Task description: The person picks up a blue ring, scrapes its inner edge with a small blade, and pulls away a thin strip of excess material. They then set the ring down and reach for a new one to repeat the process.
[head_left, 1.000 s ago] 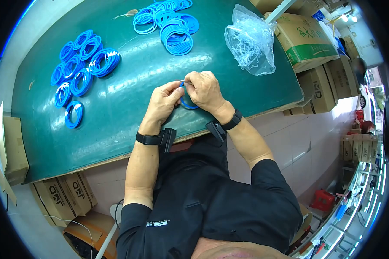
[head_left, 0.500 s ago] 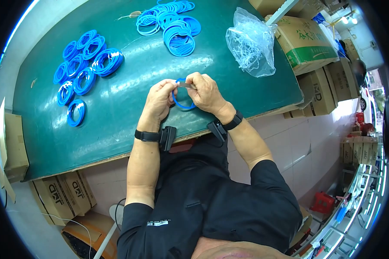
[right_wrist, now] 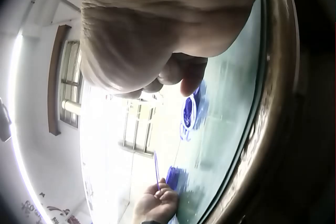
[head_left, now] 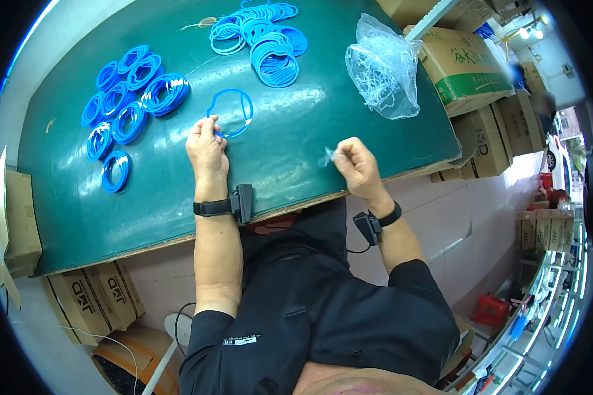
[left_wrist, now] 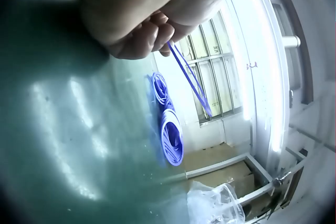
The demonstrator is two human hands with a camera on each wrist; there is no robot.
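Observation:
In the head view my left hand (head_left: pixel 207 146) pinches a single thin blue ring (head_left: pixel 251 105) at its near edge. The ring is held up over the green table (head_left: pixel 178 217), and a pale spot shows on its right side. From the left wrist, the same ring (left_wrist: pixel 191 79) hangs out beyond the curled fingers. My right hand (head_left: pixel 358 167) is well apart to the right, near the table's front edge, pinching a small scrap of clear film (head_left: pixel 327 157). The right wrist view shows the curled fingers (right_wrist: pixel 191 79), with the scrap hidden.
Several bundles of blue rings (head_left: pixel 126 123) lie at the left. A loose pile of blue rings (head_left: pixel 273 62) sits at the back middle. A clear plastic bag (head_left: pixel 382 66) of shredded strips is at the back right, beside cardboard boxes (head_left: pixel 468 62).
The hands were together at the blue ring and have now parted. The left has carried the ring left and raised it; the right has moved right with the clear scrap.

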